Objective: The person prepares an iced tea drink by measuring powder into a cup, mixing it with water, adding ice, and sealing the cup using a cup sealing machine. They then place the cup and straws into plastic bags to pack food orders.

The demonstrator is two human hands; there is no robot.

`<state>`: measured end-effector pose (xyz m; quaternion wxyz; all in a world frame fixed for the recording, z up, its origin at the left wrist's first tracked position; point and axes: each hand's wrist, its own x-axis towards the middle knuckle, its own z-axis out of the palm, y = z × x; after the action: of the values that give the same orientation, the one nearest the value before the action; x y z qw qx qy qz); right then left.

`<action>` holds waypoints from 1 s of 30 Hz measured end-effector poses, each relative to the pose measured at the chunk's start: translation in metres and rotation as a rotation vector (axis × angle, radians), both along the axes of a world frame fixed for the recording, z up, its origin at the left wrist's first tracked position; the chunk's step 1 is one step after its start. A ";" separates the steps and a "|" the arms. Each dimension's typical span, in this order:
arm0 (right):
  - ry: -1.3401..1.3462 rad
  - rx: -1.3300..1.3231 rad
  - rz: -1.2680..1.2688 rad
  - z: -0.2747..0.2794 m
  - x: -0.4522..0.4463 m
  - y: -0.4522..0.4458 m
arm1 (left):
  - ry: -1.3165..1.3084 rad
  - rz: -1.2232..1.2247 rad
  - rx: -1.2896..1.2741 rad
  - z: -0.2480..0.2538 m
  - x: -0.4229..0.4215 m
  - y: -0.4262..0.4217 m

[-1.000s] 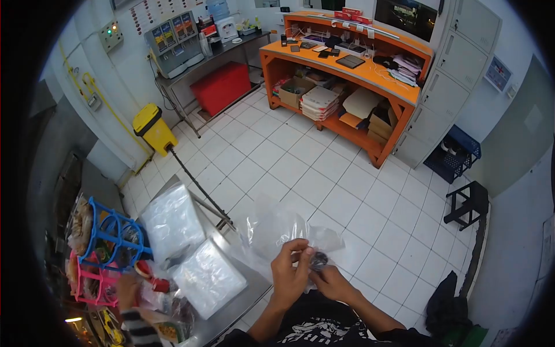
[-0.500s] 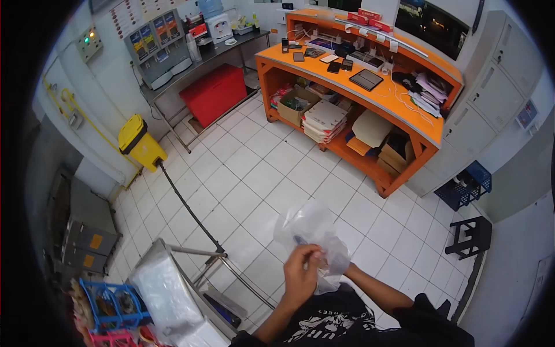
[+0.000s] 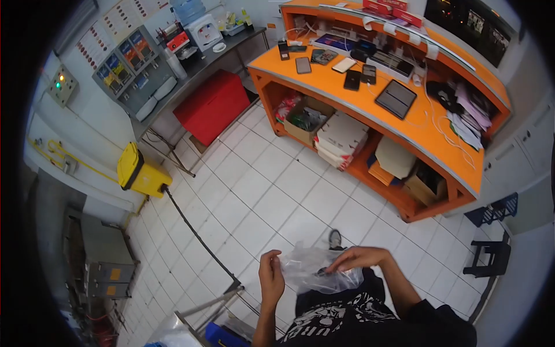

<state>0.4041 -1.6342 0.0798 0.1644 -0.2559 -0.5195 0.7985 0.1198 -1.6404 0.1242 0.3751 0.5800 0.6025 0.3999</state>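
Note:
A clear plastic bag (image 3: pixel 306 274) spreads between my hands in front of my black shirt. My left hand (image 3: pixel 270 276) is closed on the bag's left edge, thumb and fingers pressed together. At the bag's right side, my right hand (image 3: pixel 358 258) reaches over it with its fingers bent down and pressed together near a small dark thing (image 3: pixel 322 270), which I cannot make out. Folds of the bag partly cover that dark thing.
An orange counter (image 3: pixel 324 81) with phones and a tablet stands ahead. A red box (image 3: pixel 213 107) and a yellow bin (image 3: pixel 141 173) are at the left. A metal table (image 3: pixel 185 324) is at the lower left, a black stool (image 3: pixel 488 258) at the right.
The view has moved toward the orange counter, and the table with bags and baskets has mostly left it. My hands have moved apart, and the bag is stretched wider between them.

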 end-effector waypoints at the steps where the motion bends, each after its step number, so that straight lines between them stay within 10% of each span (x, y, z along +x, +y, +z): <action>1: 0.003 -0.190 -0.028 0.018 0.012 0.039 | -0.043 0.075 0.000 -0.006 0.001 0.019; 7: -0.436 -0.165 -0.842 -0.080 0.046 0.284 | -0.266 0.416 -0.143 -0.019 0.009 0.139; 19: -1.280 0.527 -0.633 -0.366 0.074 0.633 | -0.396 0.323 -0.339 -0.179 -0.016 0.475; 26: -1.238 1.050 -0.669 -0.561 0.129 0.744 | -0.567 0.010 -0.585 -0.309 0.007 0.629; 28: -1.241 0.515 -0.664 -0.519 0.106 0.778 | -0.498 -0.112 -0.625 -0.353 0.024 0.655; 30: -1.324 0.631 -0.505 -0.547 0.121 0.803 | -0.499 -0.189 -0.660 -0.390 0.043 0.677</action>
<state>0.5253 -0.8313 -0.4676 0.0619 -0.7316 -0.6382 0.2317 0.1630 -0.9629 -0.2657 0.7100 0.3670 0.5331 0.2776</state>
